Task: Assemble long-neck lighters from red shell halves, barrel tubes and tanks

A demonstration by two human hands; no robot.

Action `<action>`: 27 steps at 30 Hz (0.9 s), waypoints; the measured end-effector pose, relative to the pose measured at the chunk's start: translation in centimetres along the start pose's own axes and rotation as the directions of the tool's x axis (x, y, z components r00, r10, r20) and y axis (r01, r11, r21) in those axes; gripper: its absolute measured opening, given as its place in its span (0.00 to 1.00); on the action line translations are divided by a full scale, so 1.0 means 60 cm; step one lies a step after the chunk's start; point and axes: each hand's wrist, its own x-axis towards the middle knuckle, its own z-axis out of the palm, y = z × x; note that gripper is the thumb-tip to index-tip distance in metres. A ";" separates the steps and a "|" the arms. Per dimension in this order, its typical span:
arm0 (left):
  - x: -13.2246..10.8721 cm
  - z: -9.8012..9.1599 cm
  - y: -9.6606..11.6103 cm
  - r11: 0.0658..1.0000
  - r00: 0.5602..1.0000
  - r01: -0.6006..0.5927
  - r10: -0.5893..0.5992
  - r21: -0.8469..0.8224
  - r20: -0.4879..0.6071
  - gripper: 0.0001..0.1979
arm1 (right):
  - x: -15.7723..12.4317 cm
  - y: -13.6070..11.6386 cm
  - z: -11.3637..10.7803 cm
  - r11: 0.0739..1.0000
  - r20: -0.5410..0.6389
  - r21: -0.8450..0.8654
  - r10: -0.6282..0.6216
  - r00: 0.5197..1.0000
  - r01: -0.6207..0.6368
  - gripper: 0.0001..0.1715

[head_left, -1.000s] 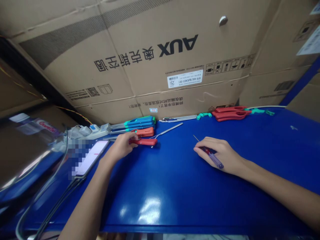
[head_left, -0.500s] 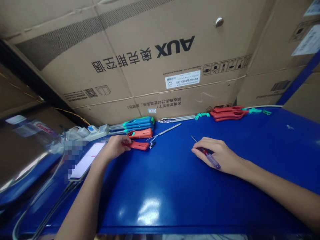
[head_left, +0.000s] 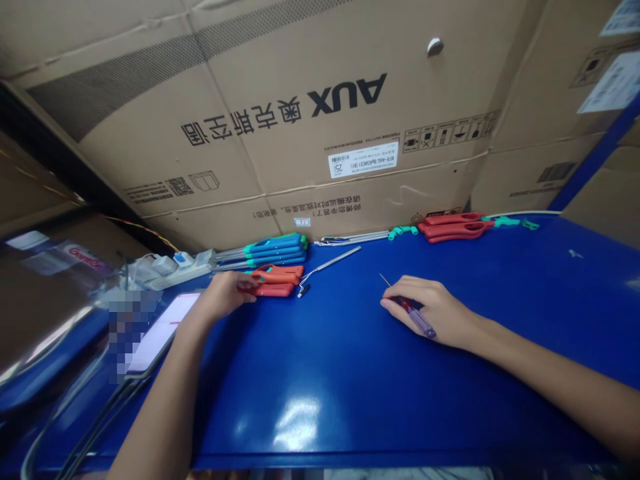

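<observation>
At the left of the head view, my left hand (head_left: pixel 231 293) has its fingers closed over the near end of a red lighter handle (head_left: pixel 277 290) on the blue table. Another orange-red handle (head_left: pixel 280 273) with a turquoise part lies right behind it. My right hand (head_left: pixel 427 303), at centre right, grips a small screwdriver (head_left: pixel 420 321) with a clear purple handle, its thin shaft pointing up and left. Between the hands, farther back, lies a metal tube (head_left: pixel 340 258) with white wires and a small black part (head_left: pixel 305 291) at its near end.
Blue lighters (head_left: pixel 277 251) are stacked behind my left hand. Several metal tubes (head_left: pixel 355 237), turquoise pieces (head_left: pixel 403 231) and red handles (head_left: pixel 455 228) line the back by a large carton (head_left: pixel 280 153). A phone (head_left: pixel 163 333) and power strip (head_left: pixel 187 267) are at left.
The view has shifted slightly. The front red handle under my left hand has drawn in closer to the one behind it. My right hand still holds the screwdriver in nearly the same place.
</observation>
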 end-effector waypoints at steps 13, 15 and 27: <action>-0.006 0.007 0.006 0.986 0.988 -0.152 0.154 0.074 -0.021 0.12 | 0.000 -0.001 0.000 1.000 0.045 0.006 0.020 0.999 -0.020 0.10; -0.007 0.004 0.006 0.984 0.985 -0.163 0.167 0.069 -0.045 0.14 | -0.002 0.000 0.000 1.000 0.053 0.008 0.018 0.998 -0.018 0.10; 0.006 0.028 -0.006 0.959 0.934 -0.264 0.282 0.107 -0.220 0.15 | 0.110 0.040 0.086 0.983 0.239 -0.156 -0.055 0.970 0.094 0.14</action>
